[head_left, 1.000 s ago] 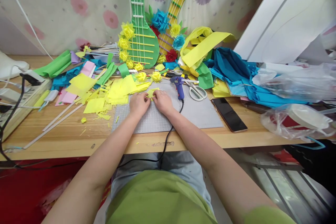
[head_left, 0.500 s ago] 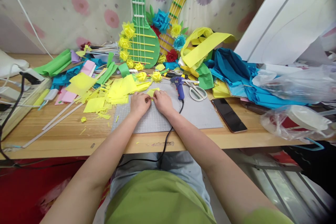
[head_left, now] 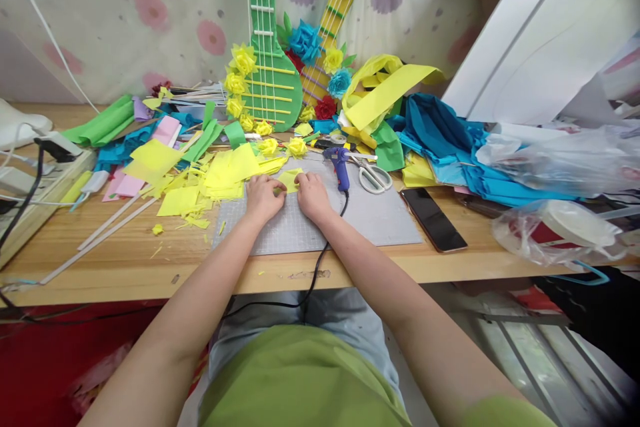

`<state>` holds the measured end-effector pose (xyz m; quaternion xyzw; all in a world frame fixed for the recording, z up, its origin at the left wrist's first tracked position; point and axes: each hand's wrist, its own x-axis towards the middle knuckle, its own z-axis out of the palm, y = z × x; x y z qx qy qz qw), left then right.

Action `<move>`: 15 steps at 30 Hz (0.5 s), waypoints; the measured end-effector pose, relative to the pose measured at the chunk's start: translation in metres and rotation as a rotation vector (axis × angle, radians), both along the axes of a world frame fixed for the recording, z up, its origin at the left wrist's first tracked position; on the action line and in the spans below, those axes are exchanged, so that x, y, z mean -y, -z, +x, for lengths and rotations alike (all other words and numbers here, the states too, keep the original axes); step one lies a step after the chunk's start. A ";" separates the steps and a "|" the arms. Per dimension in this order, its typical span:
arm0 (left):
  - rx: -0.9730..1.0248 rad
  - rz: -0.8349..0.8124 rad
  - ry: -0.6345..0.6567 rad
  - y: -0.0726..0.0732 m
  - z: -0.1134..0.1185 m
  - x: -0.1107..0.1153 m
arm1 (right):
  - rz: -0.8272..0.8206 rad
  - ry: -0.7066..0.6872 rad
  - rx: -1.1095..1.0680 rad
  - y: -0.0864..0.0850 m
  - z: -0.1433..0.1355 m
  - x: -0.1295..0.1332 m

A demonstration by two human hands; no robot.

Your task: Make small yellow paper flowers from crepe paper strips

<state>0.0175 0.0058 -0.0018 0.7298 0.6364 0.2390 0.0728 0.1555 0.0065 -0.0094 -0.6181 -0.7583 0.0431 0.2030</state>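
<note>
A small yellow paper piece lies on the grey cutting mat, between my two hands. My left hand has its fingers curled at the paper's left edge, thumb and fingertips close together on it. At the right edge, my right hand rests with bent fingers touching the paper; whether it pinches the sheet is too small to tell. Just right of it lies a purple glue gun, its black cord running under my right forearm. Scissors with pale handles sit beyond the gun.
Yellow paper squares and scraps spread left of the mat. A green paper guitar with yellow flowers leans at the back, beside a yellow one. A black phone, blue paper and a bagged cup lie right.
My hands have moved slightly apart, the right one shifting rightward, and more of the yellow paper shows between them. The view has shifted slightly.
</note>
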 end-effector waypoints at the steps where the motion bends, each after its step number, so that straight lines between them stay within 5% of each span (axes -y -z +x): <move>1: 0.011 -0.002 0.007 0.000 -0.001 0.000 | 0.004 -0.002 -0.008 0.000 0.000 0.000; 15: 0.061 0.025 0.073 0.005 -0.030 -0.013 | -0.009 -0.170 -0.050 -0.006 0.008 0.008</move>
